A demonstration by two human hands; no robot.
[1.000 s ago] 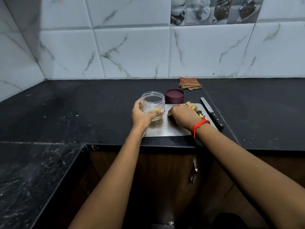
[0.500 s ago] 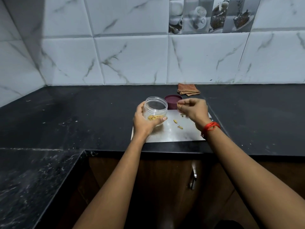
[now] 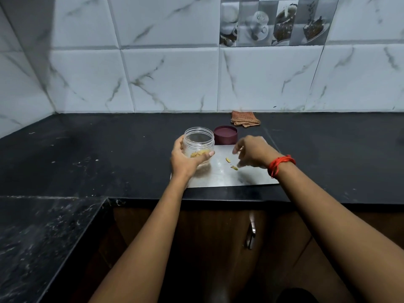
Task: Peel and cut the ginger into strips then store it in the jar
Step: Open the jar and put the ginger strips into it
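Note:
My left hand (image 3: 184,161) grips a clear plastic jar (image 3: 198,141), which stands on the left part of a steel cutting board (image 3: 220,179). Several yellow ginger strips (image 3: 197,153) lie inside the jar. Two loose ginger pieces lie on the board, one (image 3: 228,159) near the middle and one (image 3: 234,167) just below my right fingers. My right hand (image 3: 253,152) hovers low over the board, its fingers loosely curled and reaching down toward those pieces. I cannot see anything held in it. The knife is hidden.
The jar's maroon lid (image 3: 225,135) lies upside down behind the board. A folded brown cloth (image 3: 245,119) sits near the tiled wall. The black counter (image 3: 98,158) has a front edge close to the board, with a cabinet handle (image 3: 251,234) below.
My right hand rose from the right of the board towards the jar, then dropped back down towards the two loose pieces. The jar stays in my left hand. The camera tilted up.

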